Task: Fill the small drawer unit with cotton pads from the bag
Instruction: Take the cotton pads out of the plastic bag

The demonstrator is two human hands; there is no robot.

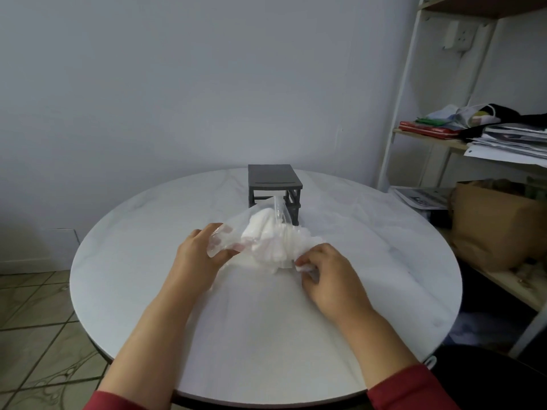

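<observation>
Both hands are working the bag point(266, 232), low over the desk point(266, 335) and just in front of the drawer unit point(273, 180).

The left hand point(201, 255) is gripping the bag's left end, its fingers showing through the clear film. The right hand point(328, 273) is pinching the crumpled right end with curled fingers. The pads point(260, 229) are sitting bunched inside the bag, and none are showing in the unit.

Risks:
- The film is looking thin and slack, so a hard pull apart could tear it and send pads spilling across the desk and over its round edge.
- The bag is hanging close to the unit, which is looking light, so a jerk could knock it backwards.
- The bag is hiding the unit's lower front, so I cannot tell whether a drawer is standing open to receive pads.
</observation>
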